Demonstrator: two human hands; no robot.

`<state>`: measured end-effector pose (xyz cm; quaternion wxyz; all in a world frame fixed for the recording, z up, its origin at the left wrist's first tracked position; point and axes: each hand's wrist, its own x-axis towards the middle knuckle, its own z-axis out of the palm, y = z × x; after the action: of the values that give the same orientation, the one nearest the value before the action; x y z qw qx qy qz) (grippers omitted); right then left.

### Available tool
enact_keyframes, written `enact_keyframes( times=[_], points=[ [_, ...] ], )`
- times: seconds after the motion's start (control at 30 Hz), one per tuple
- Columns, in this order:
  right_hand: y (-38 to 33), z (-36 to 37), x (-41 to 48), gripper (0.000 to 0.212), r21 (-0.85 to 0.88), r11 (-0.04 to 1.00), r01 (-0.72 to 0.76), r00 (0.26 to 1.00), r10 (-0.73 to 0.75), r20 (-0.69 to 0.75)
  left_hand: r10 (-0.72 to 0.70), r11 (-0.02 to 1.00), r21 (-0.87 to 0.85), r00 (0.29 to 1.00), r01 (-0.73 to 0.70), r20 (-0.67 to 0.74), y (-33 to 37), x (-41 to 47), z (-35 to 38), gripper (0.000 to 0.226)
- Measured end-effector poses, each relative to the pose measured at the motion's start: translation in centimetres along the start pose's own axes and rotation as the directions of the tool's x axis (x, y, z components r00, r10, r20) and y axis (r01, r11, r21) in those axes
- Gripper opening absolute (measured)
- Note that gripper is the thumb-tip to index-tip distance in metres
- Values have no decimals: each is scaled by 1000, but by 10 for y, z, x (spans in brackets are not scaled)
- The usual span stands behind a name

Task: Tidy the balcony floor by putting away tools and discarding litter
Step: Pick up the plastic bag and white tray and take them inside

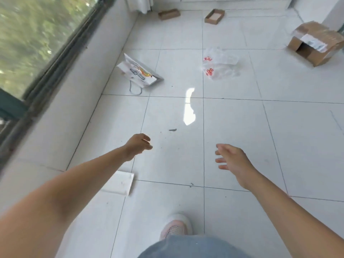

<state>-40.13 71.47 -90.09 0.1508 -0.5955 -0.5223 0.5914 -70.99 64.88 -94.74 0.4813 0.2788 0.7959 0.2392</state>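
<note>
Both hands empty: left hand [138, 145] loosely curled, right hand [233, 161] spread. Paper bag [138, 72], plastic bag [219, 64], boxes [314, 42] uncollected.

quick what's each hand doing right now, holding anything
Left hand: open, loosely curled, holding nothing.
Right hand: open, spread out, holding nothing.

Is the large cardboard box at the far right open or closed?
Open. The large cardboard box shows its dark inside through an open end facing the camera. Contents: cannot tell.
</note>
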Motion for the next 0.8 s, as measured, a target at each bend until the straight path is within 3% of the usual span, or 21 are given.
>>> enact_keyframes(
  times=[0.13,0.3,0.4,0.53,0.6,0.7,0.8],
  points=[
    [1,45,11,24,-47,999,-21,995,26,100,-61,911,411,997,32,57,-64,4,-39,41],
    [6,78,18,29,-95,994,-49,984,64,163,-99,610,792,989,-24,106,-118,9,-46,46],
    [6,84,18,25,-99,994,-56,981,73,181,14,408,908,995,-96,99,-133,14,-38,31],
    [10,82,17,19,-87,993,-76,981,91,174,110,253,959,988,-129,104,-138,18,-28,12],
    [13,78,17,20,-75,993,-95,982,106,154,124,280,946,984,-161,131,-133,19,-27,12],
    [15,71,19,18,-44,992,-115,985,120,123,161,502,846,981,-178,111,-101,27,-24,15],
    [12,64,25,18,-3,992,-128,987,128,98,280,620,731,950,-286,135,-45,38,-7,10]
  ],
)
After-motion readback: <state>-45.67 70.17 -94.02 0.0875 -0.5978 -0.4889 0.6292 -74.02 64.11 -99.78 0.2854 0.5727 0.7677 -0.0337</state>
